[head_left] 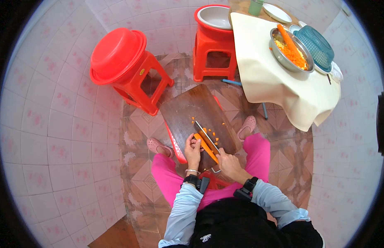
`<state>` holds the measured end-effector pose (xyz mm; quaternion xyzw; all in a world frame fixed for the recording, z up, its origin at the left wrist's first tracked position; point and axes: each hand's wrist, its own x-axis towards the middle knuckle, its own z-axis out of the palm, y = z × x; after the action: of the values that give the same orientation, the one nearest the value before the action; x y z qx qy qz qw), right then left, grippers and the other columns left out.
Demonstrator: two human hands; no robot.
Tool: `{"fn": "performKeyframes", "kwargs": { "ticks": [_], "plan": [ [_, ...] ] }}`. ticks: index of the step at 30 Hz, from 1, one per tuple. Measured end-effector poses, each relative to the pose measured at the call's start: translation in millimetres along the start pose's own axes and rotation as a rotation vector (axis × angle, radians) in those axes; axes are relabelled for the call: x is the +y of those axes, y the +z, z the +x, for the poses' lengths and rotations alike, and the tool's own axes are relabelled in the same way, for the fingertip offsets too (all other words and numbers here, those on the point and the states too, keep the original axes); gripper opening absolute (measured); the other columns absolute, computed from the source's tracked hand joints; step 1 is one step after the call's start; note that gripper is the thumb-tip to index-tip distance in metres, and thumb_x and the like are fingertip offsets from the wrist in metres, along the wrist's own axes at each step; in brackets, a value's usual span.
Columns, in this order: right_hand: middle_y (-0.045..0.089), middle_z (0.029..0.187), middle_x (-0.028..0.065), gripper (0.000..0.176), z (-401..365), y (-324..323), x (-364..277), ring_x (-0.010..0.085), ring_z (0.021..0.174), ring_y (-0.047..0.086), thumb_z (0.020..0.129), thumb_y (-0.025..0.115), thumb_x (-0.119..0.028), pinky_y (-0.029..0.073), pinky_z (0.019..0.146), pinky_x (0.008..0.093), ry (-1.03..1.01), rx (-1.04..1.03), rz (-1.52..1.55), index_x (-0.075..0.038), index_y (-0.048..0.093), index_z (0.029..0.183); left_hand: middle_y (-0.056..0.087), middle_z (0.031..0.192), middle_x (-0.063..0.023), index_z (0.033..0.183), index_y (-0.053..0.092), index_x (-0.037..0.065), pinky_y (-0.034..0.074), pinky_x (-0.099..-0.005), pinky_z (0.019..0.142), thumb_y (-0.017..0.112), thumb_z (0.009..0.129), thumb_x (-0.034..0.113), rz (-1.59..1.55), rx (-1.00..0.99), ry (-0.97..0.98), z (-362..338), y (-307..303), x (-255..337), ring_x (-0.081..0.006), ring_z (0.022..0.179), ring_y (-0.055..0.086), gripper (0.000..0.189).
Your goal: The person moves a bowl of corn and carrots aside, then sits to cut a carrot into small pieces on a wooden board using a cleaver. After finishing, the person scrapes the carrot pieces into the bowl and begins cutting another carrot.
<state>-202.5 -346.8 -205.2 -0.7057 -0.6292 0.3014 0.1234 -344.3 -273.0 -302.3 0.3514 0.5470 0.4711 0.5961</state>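
A long orange carrot (207, 149) lies slantwise over the near part of the brown wooden cutting board (188, 103). My left hand (193, 149) is closed at the carrot's far end, its fingers curled against it. My right hand (230, 164) is shut on the handle of a knife (205, 134), which is partly hidden by the fingers. The blade runs alongside the carrot, pointing away and to the left. Several small carrot pieces (215, 139) lie on the board beside the blade.
Two red stools stand ahead: one bears an upturned red basin (117, 53), the other a white-lined red basin (214, 17). At the right, a cream-covered table (258, 62) holds a steel bowl (278, 61) of chopped carrot with a whole carrot (286, 38) and a teal basket (314, 43).
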Motion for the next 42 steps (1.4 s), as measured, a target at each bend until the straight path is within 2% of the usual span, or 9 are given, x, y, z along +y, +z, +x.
{"fn": "performKeyframes", "kwargs": {
  "ticks": [4, 10, 14, 17, 19, 26, 28, 34, 42],
  "plan": [
    [0.060, 0.063, 0.0257, 0.018, -4.8, -7.2, -1.9, 0.0452, 0.060, 0.060, 0.094, 0.047, -0.022, 0.046, 0.054, 0.0559, 0.016, 0.024, 0.017, -0.004, 0.044, 0.098, 0.053, 0.083, 0.0001, 0.124, 0.050, 0.004, 0.052, -0.0193, 0.053, 0.063, 0.088, 0.008, 0.048, 0.015, 0.024, -3.7, 8.5, 12.1, -0.0059, 0.063, 0.056, 0.038],
    [0.057, 0.059, 0.0237, 0.018, -17.1, -25.7, -6.1, 0.0439, 0.057, 0.059, 0.093, 0.048, -0.021, 0.045, 0.052, 0.0543, -0.010, 0.003, 0.021, -0.004, 0.044, 0.096, 0.053, 0.083, 0.0004, 0.124, 0.049, 0.004, 0.052, -0.0193, 0.053, 0.064, 0.088, 0.008, 0.027, 0.007, 0.012, -2.0, 4.9, 5.5, -0.0057, 0.064, 0.057, 0.039],
    [0.057, 0.060, 0.0242, 0.018, -20.4, -28.3, 1.1, 0.0436, 0.058, 0.059, 0.093, 0.049, -0.020, 0.045, 0.051, 0.0537, -0.028, -0.010, 0.024, -0.003, 0.044, 0.097, 0.053, 0.083, 0.0005, 0.124, 0.048, 0.004, 0.052, -0.0196, 0.053, 0.064, 0.087, 0.008, -0.016, 0.005, -0.004, -0.8, 2.7, 5.0, -0.0056, 0.064, 0.057, 0.040],
    [0.059, 0.064, 0.0256, 0.022, -24.6, -35.6, 2.8, 0.0467, 0.062, 0.059, 0.095, 0.044, -0.025, 0.044, 0.054, 0.0578, -0.038, -0.049, 0.041, -0.004, 0.042, 0.099, 0.053, 0.084, 0.0004, 0.125, 0.048, 0.004, 0.053, -0.0199, 0.054, 0.064, 0.087, 0.008, -0.035, -0.008, -0.034, -0.3, 2.5, 6.9, -0.0058, 0.064, 0.057, 0.041],
    [0.059, 0.069, 0.0262, 0.020, -26.1, -44.7, -1.1, 0.0466, 0.065, 0.059, 0.094, 0.048, -0.020, 0.045, 0.053, 0.0558, 0.001, -0.105, -0.005, -0.001, 0.042, 0.098, 0.053, 0.086, 0.0002, 0.124, 0.048, 0.004, 0.053, -0.0201, 0.054, 0.064, 0.087, 0.008, -0.035, -0.013, -0.060, 0.6, 1.8, 6.1, -0.0062, 0.064, 0.057, 0.040],
    [0.060, 0.067, 0.0271, 0.021, -17.5, -41.1, -12.2, 0.0474, 0.062, 0.060, 0.096, 0.043, -0.021, 0.046, 0.056, 0.0571, -0.002, -0.124, -0.005, -0.001, 0.041, 0.097, 0.052, 0.091, 0.0004, 0.125, 0.046, 0.006, 0.055, -0.0213, 0.055, 0.062, 0.089, 0.010, -0.017, -0.051, -0.093, 1.4, -0.6, 8.7, -0.0075, 0.067, 0.059, 0.039],
    [0.061, 0.067, 0.0271, 0.020, -12.1, -36.4, -16.3, 0.0469, 0.063, 0.060, 0.095, 0.043, -0.021, 0.046, 0.056, 0.0567, 0.020, -0.113, -0.030, -0.001, 0.042, 0.097, 0.052, 0.087, 0.0004, 0.124, 0.048, 0.005, 0.052, -0.0196, 0.052, 0.063, 0.088, 0.010, -0.020, -0.034, -0.066, -0.4, 0.6, 11.4, -0.0064, 0.064, 0.057, 0.039],
    [0.060, 0.066, 0.0276, 0.023, 27.2, -14.6, -24.5, 0.0467, 0.063, 0.060, 0.095, 0.045, -0.021, 0.046, 0.056, 0.0566, -0.045, -0.023, -0.009, 0.002, 0.043, 0.099, 0.053, 0.092, -0.0007, 0.124, 0.046, 0.006, 0.052, -0.0194, 0.051, 0.062, 0.090, 0.013, 0.026, -0.061, -0.055, -0.1, -1.2, 12.2, -0.0082, 0.067, 0.059, 0.038],
    [0.061, 0.067, 0.0284, 0.025, 31.3, -23.1, -32.6, 0.0473, 0.065, 0.061, 0.095, 0.045, -0.021, 0.047, 0.057, 0.0569, 0.007, -0.073, 0.001, 0.003, 0.044, 0.102, 0.057, 0.088, -0.0012, 0.124, 0.048, 0.004, 0.049, -0.0196, 0.047, 0.064, 0.088, 0.011, 0.086, -0.048, -0.015, -1.7, -1.4, 15.2, -0.0067, 0.066, 0.059, 0.040]
  ]
}}
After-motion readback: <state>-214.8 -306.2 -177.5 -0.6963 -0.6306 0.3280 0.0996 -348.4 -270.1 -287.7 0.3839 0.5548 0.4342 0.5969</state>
